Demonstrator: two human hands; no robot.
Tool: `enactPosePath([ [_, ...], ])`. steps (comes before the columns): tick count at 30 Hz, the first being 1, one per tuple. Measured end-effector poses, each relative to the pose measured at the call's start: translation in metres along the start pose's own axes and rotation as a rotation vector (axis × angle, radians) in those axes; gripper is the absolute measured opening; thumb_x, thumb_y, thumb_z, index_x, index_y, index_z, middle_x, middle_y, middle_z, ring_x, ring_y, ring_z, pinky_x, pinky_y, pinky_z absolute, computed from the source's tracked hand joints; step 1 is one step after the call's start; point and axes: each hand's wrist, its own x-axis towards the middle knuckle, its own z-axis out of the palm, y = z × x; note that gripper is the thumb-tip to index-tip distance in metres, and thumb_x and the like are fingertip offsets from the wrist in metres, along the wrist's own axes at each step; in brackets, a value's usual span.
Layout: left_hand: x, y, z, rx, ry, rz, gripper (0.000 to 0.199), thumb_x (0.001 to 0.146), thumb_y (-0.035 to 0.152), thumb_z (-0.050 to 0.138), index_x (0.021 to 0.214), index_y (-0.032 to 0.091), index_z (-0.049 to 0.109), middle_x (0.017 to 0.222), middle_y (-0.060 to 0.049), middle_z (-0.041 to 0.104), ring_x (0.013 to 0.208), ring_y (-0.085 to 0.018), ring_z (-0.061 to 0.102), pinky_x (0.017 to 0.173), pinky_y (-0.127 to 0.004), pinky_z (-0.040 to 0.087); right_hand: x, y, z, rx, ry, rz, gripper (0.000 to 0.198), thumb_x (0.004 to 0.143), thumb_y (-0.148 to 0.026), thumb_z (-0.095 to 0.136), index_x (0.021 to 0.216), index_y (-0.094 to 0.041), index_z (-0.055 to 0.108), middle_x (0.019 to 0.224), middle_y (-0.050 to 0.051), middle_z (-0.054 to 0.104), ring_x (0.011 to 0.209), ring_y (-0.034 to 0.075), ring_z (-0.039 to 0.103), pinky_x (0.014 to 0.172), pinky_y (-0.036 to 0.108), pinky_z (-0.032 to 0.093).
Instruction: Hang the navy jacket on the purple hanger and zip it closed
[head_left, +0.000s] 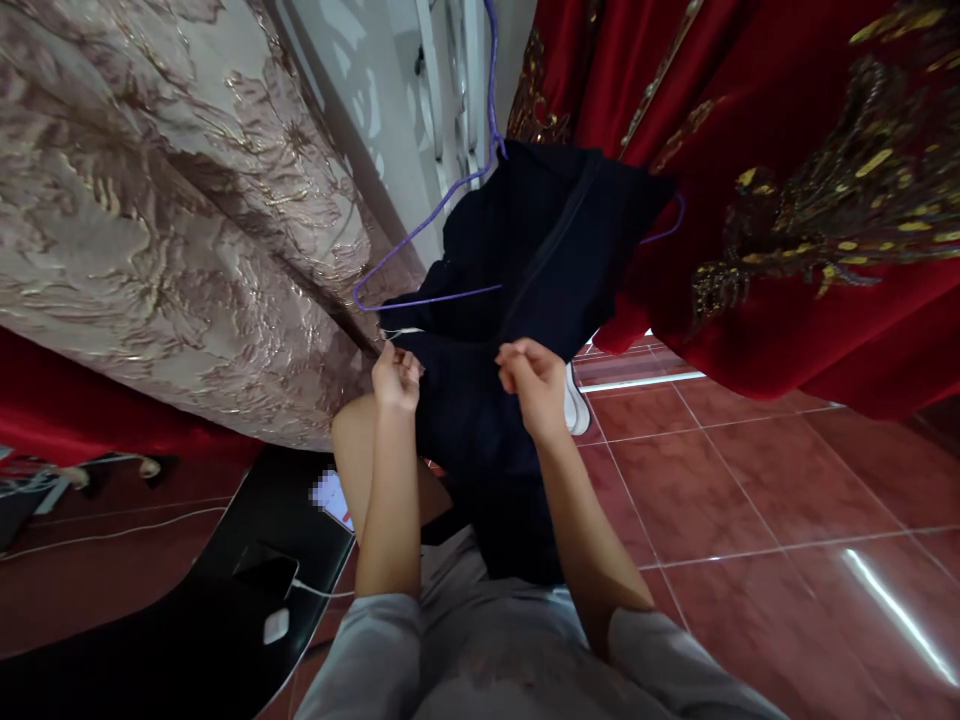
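A dark navy garment (480,400) hangs in front of me and drapes down over my lap. The purple hanger (427,232) carries its upper part, with one hanger end bare on the left. With fingers closed, my left hand (397,375) pinches the garment's left edge, beside a thin white strip (405,331). My right hand (534,385) is closed against the garment's front, its thumb and fingers pressed together at the cloth. The fabric spans between both hands. What lies inside each pinch is too dark to make out in detail.
Pinkish textured cloth (165,200) hangs at left, and red cloth with gold sequins (825,200) at right. A black surface (187,620) at lower left bears a phone (268,572) with a white cable and a small white case (276,627). Red tiles (720,480) cover the floor.
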Motion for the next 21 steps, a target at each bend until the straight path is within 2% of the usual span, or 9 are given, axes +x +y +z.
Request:
enactPosePath([
  [3,-0.026,-0.01,0.009,0.164,-0.166,0.011,0.019,0.085,0.02,0.079,0.077,0.017,0.062,0.069,0.002,0.058,0.069,-0.013,0.064,0.075,-0.026,0.059,-0.015,0.02,-0.032,0.026,0.322,0.042,0.034,0.088,-0.041,0.067,0.065,-0.022,0.051,0.053,-0.005,0.038,0.045,0.008,0.03,0.047,0.026,0.021],
  [6,-0.046,0.003,0.027,0.47,-0.455,0.282,0.017,0.088,0.032,0.079,0.089,0.018,0.07,0.086,-0.002,0.067,0.088,-0.016,0.068,0.089,-0.029,0.058,-0.023,0.027,-0.048,-0.004,0.435,0.013,0.038,0.085,-0.038,0.07,0.062,-0.022,0.045,0.056,-0.005,0.036,0.049,0.009,0.029,0.049,0.028,0.022],
  [8,-0.059,0.011,0.039,0.606,-0.613,0.449,0.019,0.095,0.038,0.072,0.096,0.019,0.071,0.097,-0.004,0.07,0.097,-0.018,0.069,0.095,-0.031,0.056,-0.027,0.021,-0.047,-0.035,0.488,-0.046,0.037,0.084,-0.039,0.074,0.064,-0.022,0.047,0.058,-0.004,0.039,0.053,0.011,0.036,0.052,0.028,0.028],
  [10,-0.072,0.013,0.049,0.674,-0.766,0.529,0.02,0.098,0.039,0.068,0.102,0.02,0.069,0.111,-0.007,0.072,0.11,-0.021,0.068,0.103,-0.034,0.052,-0.026,0.006,-0.039,-0.13,0.432,-0.186,0.028,0.089,-0.04,0.071,0.073,-0.021,0.058,0.066,-0.001,0.052,0.064,0.015,0.051,0.062,0.032,0.043],
  [11,-0.078,0.012,0.053,0.7,-0.849,0.541,0.019,0.1,0.038,0.066,0.104,0.02,0.068,0.117,-0.008,0.071,0.115,-0.022,0.066,0.106,-0.036,0.05,-0.022,-0.003,-0.034,-0.206,0.341,-0.284,0.021,0.092,-0.04,0.068,0.082,-0.022,0.066,0.076,0.002,0.061,0.076,0.018,0.06,0.074,0.036,0.05],
  [13,-0.089,0.009,0.056,0.74,-0.988,0.534,0.016,0.102,0.035,0.064,0.107,0.019,0.067,0.12,-0.009,0.07,0.118,-0.022,0.066,0.109,-0.037,0.049,-0.007,-0.022,-0.026,-0.368,0.066,-0.461,0.022,0.099,-0.039,0.06,0.11,-0.026,0.074,0.111,0.006,0.072,0.111,0.024,0.065,0.101,0.045,0.051],
  [16,-0.096,0.006,0.055,0.777,-1.044,0.494,0.015,0.104,0.032,0.061,0.108,0.019,0.067,0.114,-0.008,0.071,0.113,-0.021,0.067,0.107,-0.037,0.049,0.038,-0.041,-0.019,-0.523,-0.283,-0.535,0.047,0.102,-0.041,0.052,0.147,-0.032,0.057,0.157,0.006,0.052,0.143,0.026,0.051,0.115,0.048,0.048],
  [18,-0.097,0.009,0.052,0.762,-1.009,0.492,0.014,0.103,0.033,0.063,0.107,0.02,0.067,0.116,-0.008,0.071,0.115,-0.021,0.066,0.108,-0.036,0.048,0.075,-0.044,-0.021,-0.623,-0.334,-0.536,0.06,0.1,-0.044,0.053,0.159,-0.033,0.043,0.17,0.005,0.035,0.155,0.028,0.038,0.119,0.052,0.044],
  [21,-0.096,0.018,0.048,0.693,-0.967,0.488,0.015,0.102,0.034,0.063,0.104,0.02,0.067,0.119,-0.009,0.07,0.121,-0.021,0.065,0.109,-0.034,0.048,0.117,-0.036,-0.036,-0.759,-0.154,-0.569,0.074,0.097,-0.047,0.058,0.164,-0.032,0.031,0.173,0.006,0.027,0.163,0.031,0.019,0.127,0.061,0.029],
])
